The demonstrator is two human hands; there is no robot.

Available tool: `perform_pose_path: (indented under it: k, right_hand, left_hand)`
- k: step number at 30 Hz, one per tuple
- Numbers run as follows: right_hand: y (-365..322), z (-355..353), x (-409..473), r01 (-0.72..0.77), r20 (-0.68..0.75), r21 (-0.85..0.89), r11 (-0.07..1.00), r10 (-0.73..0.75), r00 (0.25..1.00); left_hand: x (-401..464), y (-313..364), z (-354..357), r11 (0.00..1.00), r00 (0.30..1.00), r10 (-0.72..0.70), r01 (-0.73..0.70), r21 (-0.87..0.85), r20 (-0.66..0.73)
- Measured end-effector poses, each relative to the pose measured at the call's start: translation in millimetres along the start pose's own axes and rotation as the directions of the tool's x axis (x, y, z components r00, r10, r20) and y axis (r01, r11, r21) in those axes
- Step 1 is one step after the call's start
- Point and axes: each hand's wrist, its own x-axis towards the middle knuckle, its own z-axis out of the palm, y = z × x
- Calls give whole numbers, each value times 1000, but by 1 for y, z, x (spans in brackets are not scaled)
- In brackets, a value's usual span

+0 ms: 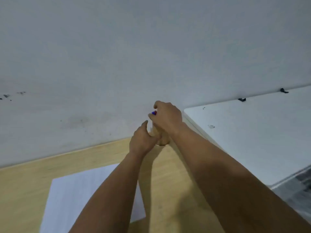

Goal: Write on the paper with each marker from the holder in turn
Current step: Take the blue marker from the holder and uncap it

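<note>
A wooden holder [162,140] stands at the back of the wooden desk, close to the wall, mostly hidden by my hands. My left hand [143,140] wraps around its left side. My right hand [168,118] is above it, fingers curled around marker tops; blue and red caps [154,113] peek out at its fingertips. A white sheet of paper [80,195] lies on the desk nearer to me, partly covered by my left forearm.
The grey-white wall [117,56] rises right behind the holder. A white table [252,135] adjoins the wooden desk [25,182] on the right, with two small black clips at its far edge.
</note>
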Motion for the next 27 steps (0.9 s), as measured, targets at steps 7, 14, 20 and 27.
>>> perform_pose_path:
  k: [7, 14, 20, 27]
  right_hand:
    - [4, 21, 9, 18, -14, -42, 999, -19, 1000]
    - [8, 25, 0, -17, -32, 2, 1000, 17, 999]
    - [7, 8, -8, -143, -13, 163, 976, 147, 989]
    - [-7, -76, -5, -95, -174, 560, 823, 229, 958]
  left_hand:
    - [13, -5, 31, 996, 996, -23, 16, -84, -83]
    - [14, -5, 29, 999, 995, -38, 38, -11, -97]
    - [6, 1, 24, 999, 998, -48, 48, -11, -50]
    - [-14, 10, -24, 995, 999, -19, 24, 95, -49]
